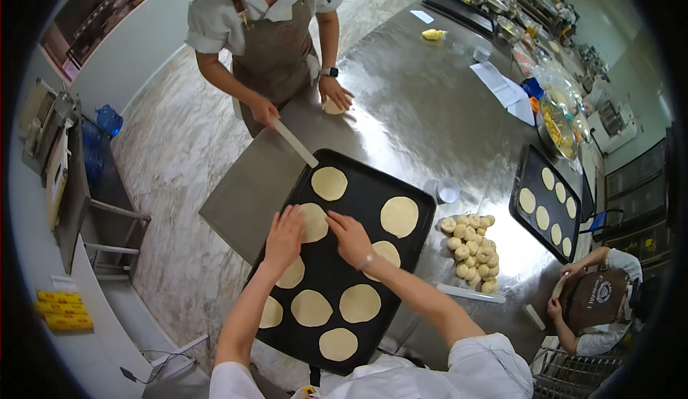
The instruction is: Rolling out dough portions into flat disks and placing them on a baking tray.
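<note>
A pale flat dough round (314, 223) lies on a large black baking tray (335, 254), between my two hands. My left hand (286, 236) rests at its left edge, fingers stretched out. From the other side, my right hand (350, 239) reaches to the dough's right edge with its fingers extended. Neither hand lifts anything. Several more dough rounds lie spread over the tray, among them one (329, 183) at the far end and one (399, 217) at the right. My right forearm partly covers another round (385, 257).
Across the table, a person in an apron holds a white rolling pin (295, 142) and presses dough (333, 106). Right of my tray are a pile of dough balls (473, 248), a small cup (448, 190), another rolling pin (471, 294) and a second tray (534, 221). Another person handles dough at lower right.
</note>
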The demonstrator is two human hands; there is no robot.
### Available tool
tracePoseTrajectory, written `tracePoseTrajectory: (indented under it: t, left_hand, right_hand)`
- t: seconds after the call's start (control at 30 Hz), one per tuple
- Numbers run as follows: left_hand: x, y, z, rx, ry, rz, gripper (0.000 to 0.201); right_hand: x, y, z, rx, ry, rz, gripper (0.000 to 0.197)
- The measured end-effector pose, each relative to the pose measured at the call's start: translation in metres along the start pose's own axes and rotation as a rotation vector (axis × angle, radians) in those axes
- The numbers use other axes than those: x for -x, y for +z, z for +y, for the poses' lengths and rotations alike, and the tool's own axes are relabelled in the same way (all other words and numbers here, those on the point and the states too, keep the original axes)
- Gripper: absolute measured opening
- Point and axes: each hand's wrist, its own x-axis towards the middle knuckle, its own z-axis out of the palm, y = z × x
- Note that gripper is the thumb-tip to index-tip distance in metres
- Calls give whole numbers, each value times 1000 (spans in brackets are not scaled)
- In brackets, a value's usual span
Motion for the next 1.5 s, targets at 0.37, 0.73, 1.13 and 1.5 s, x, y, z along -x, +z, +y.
tracePoseTrajectory:
  t: [0.37,0.73,1.13,1.5]
  left_hand:
    - [-21,35,34,16,-100,-162,63]
    - [-86,58,11,-23,-182,-285,70]
    - [-70,49,45,-31,-57,-148,60]
    - [-69,36,30,179,-14,-70,56]
  right_hand:
    - [297,-91,-69,-315,809,201,29]
    - [402,-109,-63,-210,943,222,25]
    - [433,-117,-79,-210,1026,242,16]
    - [169,-115,-9,-263,358,4,27]
